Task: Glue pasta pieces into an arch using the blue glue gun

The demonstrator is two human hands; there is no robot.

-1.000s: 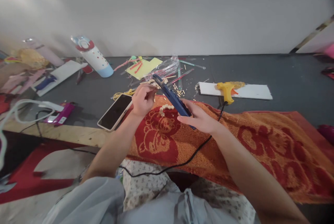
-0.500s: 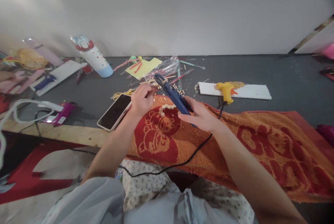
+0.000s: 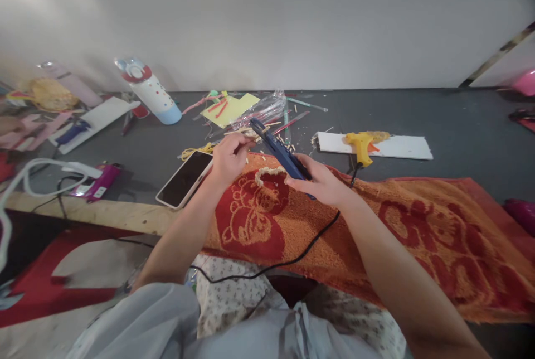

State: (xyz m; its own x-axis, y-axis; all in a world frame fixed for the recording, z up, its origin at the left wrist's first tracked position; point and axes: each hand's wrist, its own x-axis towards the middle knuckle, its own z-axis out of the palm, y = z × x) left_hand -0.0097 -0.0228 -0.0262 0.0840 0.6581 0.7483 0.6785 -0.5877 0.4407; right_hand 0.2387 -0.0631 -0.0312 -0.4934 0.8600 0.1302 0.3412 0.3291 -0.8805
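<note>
My right hand (image 3: 320, 182) is wrapped round the handles of a blue plier-like cutter (image 3: 280, 150), held aslant above the towel with its head up and to the left. My left hand (image 3: 229, 155) pinches a thin pale wooden stick (image 3: 252, 140), whose far end meets the cutter's head. Exactly where the jaws sit on the stick is hard to see. Below the cutter, a curved row of small pale pieces (image 3: 261, 176) lies on the orange and red towel (image 3: 317, 225). Short cut bits (image 3: 291, 147) are scattered behind it.
A phone (image 3: 186, 179) lies left of my left hand. A yellow glue gun (image 3: 363, 146) rests on a white board (image 3: 405, 147), its black cord crossing the towel. Farther back are yellow paper (image 3: 225, 111), clear plastic wrap (image 3: 265, 107) and a bottle (image 3: 154, 94). A purple power strip (image 3: 102, 182) sits left.
The cutter has shifted slightly to the right and the gap between its handles looks narrower. My left hand has moved slightly right with it, still pinching the stick.
</note>
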